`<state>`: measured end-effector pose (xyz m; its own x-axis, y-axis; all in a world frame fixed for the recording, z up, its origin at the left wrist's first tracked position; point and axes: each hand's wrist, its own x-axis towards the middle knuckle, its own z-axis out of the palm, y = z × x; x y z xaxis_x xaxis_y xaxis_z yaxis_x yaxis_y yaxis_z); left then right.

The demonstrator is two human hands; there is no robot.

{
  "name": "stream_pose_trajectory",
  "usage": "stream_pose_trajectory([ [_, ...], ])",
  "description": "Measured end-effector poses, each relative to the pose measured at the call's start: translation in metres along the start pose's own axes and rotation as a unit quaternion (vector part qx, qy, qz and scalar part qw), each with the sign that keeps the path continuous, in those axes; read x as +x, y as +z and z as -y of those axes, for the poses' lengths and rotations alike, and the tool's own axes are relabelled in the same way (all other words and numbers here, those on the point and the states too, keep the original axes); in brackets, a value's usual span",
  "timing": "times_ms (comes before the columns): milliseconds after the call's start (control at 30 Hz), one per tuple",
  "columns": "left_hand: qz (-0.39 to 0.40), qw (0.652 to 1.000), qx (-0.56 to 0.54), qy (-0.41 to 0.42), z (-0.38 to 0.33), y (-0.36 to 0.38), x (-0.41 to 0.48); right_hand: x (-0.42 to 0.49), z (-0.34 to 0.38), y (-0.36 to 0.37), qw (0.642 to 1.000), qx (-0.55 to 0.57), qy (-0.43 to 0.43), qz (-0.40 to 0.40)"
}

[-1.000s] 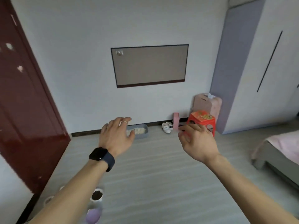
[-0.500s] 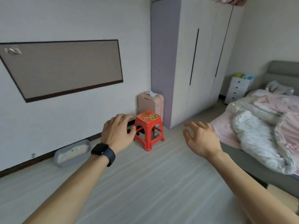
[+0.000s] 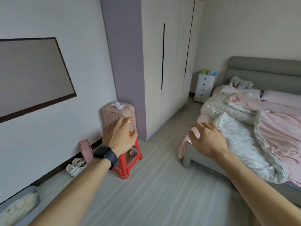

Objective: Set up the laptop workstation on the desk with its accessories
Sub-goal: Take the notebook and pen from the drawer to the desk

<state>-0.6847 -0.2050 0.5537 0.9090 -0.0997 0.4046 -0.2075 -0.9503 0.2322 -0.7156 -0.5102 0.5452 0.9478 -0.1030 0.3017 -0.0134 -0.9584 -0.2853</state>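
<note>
Nearest to us, at the lower left, a grey tray [image 3: 35, 195] is sitting on the floor against the wall, holding a pale, fluffy-looking filling [image 3: 17, 209] that we cannot identify. We are stretching both bare arms out in front of us over the floor. Our left hand [image 3: 119, 137], with a dark watch [image 3: 105, 153] on the wrist and a ring [image 3: 128, 122] on one finger, is hanging with loosely curled fingers and is gripping nothing. Our right hand [image 3: 207, 141] is spreading its fingers, palm down, and is touching nothing that we can see. Behind the left hand a red stool [image 3: 130, 162] is standing beside white shoes [image 3: 75, 166], and a pink case [image 3: 117, 112] with crumpled tissue [image 3: 118, 104] on top is standing against the wall. Farther off, a white drawer unit [image 3: 204, 88] is carrying soft toys [image 3: 208, 72] between the wardrobe [image 3: 162, 62] and the unmade bed [image 3: 244, 119]. We are not seeing the laptop or the desk from here, so we cannot tell where they are or how they look.
</note>
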Motion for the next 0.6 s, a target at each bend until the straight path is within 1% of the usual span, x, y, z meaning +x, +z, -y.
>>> stream_pose_trajectory([
  [100,0.001,1.000,-0.007,0.025,-0.003,0.039,0.076,0.071,-0.022,0.028,1.000,-0.002,0.022,-0.005],
  [167,0.002,0.999,-0.009,0.038,-0.006,0.067,0.125,0.119,-0.035,0.048,1.000,0.000,0.030,0.006],
  [300,0.020,0.999,-0.022,0.030,-0.008,0.126,0.232,0.219,-0.062,0.087,0.999,0.018,0.039,0.032],
  [467,0.020,0.999,-0.016,0.036,-0.004,0.183,0.369,0.355,-0.084,0.119,0.998,0.017,0.053,0.040],
  [600,0.032,0.998,-0.021,0.049,0.002,0.235,0.479,0.457,-0.103,0.149,0.998,0.021,0.061,0.024],
])
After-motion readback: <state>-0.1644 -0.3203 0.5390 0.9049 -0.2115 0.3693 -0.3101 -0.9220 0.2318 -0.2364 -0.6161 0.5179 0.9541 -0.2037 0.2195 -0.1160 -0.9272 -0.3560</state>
